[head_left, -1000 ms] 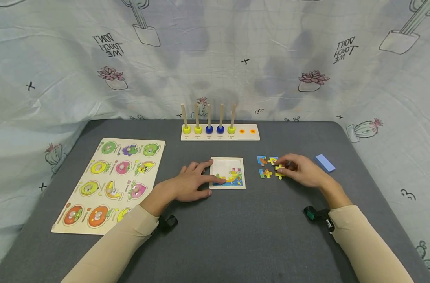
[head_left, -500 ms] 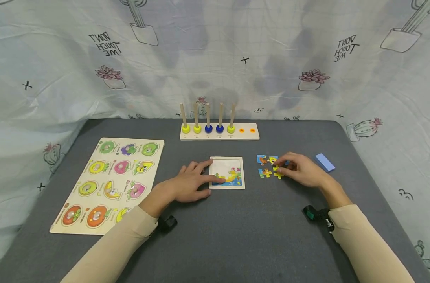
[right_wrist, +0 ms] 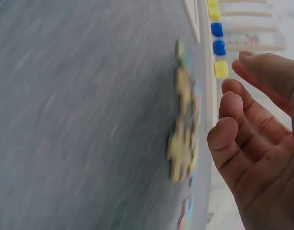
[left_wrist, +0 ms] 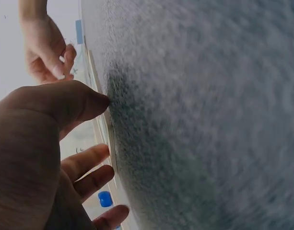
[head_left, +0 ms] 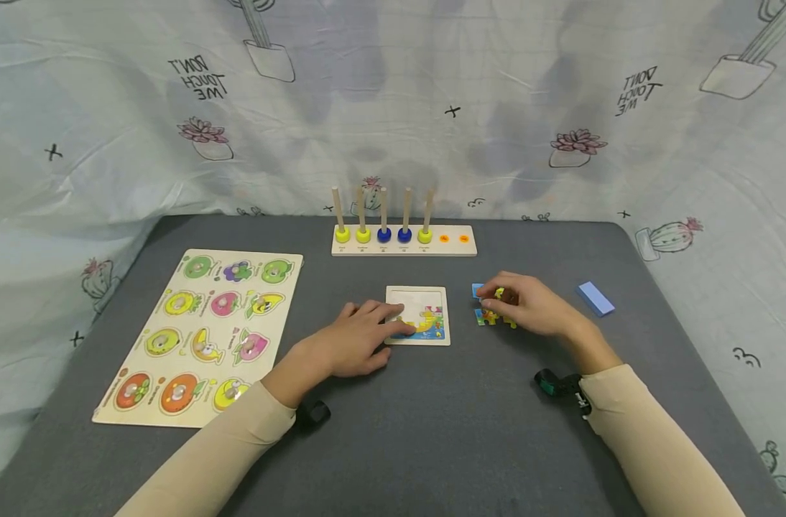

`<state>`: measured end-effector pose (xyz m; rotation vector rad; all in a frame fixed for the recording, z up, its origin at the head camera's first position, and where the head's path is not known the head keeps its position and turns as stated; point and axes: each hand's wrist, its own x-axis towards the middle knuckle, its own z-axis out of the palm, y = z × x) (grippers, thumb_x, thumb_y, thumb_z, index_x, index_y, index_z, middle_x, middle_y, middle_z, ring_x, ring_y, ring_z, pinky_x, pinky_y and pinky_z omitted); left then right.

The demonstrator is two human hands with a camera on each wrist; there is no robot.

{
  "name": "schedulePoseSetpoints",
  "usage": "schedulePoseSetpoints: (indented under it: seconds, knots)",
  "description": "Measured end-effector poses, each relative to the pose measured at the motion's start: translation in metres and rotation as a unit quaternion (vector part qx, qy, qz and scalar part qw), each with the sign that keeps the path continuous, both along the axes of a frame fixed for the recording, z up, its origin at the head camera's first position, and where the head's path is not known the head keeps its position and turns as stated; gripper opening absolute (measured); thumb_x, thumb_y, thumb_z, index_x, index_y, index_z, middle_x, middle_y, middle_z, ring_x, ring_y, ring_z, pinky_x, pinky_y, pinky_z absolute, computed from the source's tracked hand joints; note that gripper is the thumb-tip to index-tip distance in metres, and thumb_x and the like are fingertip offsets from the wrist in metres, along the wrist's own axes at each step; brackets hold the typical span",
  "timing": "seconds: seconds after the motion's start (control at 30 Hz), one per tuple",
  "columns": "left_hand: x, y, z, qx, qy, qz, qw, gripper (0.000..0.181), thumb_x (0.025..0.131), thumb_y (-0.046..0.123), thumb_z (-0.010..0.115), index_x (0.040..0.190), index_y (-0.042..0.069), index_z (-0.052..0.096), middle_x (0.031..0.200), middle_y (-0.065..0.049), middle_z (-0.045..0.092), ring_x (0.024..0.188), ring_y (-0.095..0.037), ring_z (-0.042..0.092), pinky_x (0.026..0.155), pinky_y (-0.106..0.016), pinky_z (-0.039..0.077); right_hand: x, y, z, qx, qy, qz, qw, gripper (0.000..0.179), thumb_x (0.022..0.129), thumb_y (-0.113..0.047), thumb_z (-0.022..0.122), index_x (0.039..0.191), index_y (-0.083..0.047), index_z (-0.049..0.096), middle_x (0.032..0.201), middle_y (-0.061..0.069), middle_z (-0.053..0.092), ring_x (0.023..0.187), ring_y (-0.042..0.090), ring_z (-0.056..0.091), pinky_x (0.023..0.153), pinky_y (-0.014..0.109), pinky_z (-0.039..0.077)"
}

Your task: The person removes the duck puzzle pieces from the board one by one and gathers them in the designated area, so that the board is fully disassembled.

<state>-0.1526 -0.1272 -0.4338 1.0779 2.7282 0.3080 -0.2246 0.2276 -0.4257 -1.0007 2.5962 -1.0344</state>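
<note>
A small square puzzle tray (head_left: 425,297) lies mid-table, its lower part filled with joined jigsaw pieces (head_left: 435,330) showing yellow and blue. My left hand (head_left: 354,343) rests at its left side with fingers extended, the index fingertip on the picture. Right of the tray lie several loose jigsaw pieces (head_left: 481,317), yellow and blue. Over them is my right hand (head_left: 532,305), palm down, hiding some of them. In the right wrist view, its thumb and loosely bent fingers (right_wrist: 223,132) stand apart with nothing between them, above the row of pieces (right_wrist: 182,148).
A wooden peg board (head_left: 399,249) with yellow and blue rings stands at the back. A large fruit puzzle board (head_left: 199,345) lies at the left, partly under my left forearm. The blue block (head_left: 595,299) sits beyond my right hand. A patterned curtain (head_left: 406,108) hangs behind the table.
My right hand has shifted left over the loose pieces, now covering more of the upper ones. My left hand has slid slightly right and nearer to me, its index finger still on the tray.
</note>
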Motion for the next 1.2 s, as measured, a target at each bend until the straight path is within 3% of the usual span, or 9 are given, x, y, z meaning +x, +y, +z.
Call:
schedulePoseSetpoints:
  seconds: [0.4, 0.63, 1.03, 1.2]
  knots:
    - [0.000, 0.013, -0.001, -0.069, -0.015, 0.012, 0.9974, 0.056, 0.106, 0.028, 0.047, 0.154, 0.055, 0.037, 0.168, -0.006, 0.029, 0.146, -0.031, 0.034, 0.108, -0.059, 0.032, -0.002, -0.046, 0.003, -0.016, -0.018, 0.031, 0.9992, 0.021, 0.101, -0.015, 0.068, 0.120, -0.007, 0.072, 0.099, 0.000, 0.066, 0.068, 0.016, 0.055, 0.062, 0.030, 0.047]
    - [-0.002, 0.015, -0.002, -0.076, -0.016, 0.017, 0.9968, 0.056, 0.106, 0.028, 0.047, 0.154, 0.056, 0.037, 0.166, -0.005, 0.032, 0.143, -0.031, 0.037, 0.107, -0.059, 0.032, -0.004, -0.067, 0.001, -0.018, -0.028, 0.044, 0.9985, 0.023, 0.102, -0.017, 0.067, 0.123, -0.008, 0.071, 0.101, -0.002, 0.068, 0.073, 0.018, 0.055, 0.068, 0.032, 0.047]
    - [-0.004, 0.016, 0.000, -0.092, -0.018, 0.017, 0.9954, 0.055, 0.107, 0.030, 0.044, 0.154, 0.057, 0.035, 0.165, -0.004, 0.033, 0.138, -0.031, 0.039, 0.104, -0.058, 0.033, -0.008, -0.079, -0.009, -0.008, -0.050, 0.053, 0.9973, 0.021, 0.103, -0.019, 0.065, 0.121, -0.011, 0.073, 0.092, 0.000, 0.069, 0.063, 0.017, 0.051, 0.061, 0.032, 0.043]
    - [-0.004, 0.015, 0.002, -0.094, -0.031, 0.016, 0.9950, 0.056, 0.107, 0.030, 0.044, 0.154, 0.057, 0.034, 0.166, -0.003, 0.031, 0.137, -0.030, 0.038, 0.104, -0.057, 0.032, -0.010, -0.080, -0.012, 0.003, -0.062, 0.050, 0.9968, 0.021, 0.104, -0.020, 0.064, 0.122, -0.013, 0.072, 0.100, -0.002, 0.072, 0.066, 0.016, 0.053, 0.064, 0.033, 0.044]
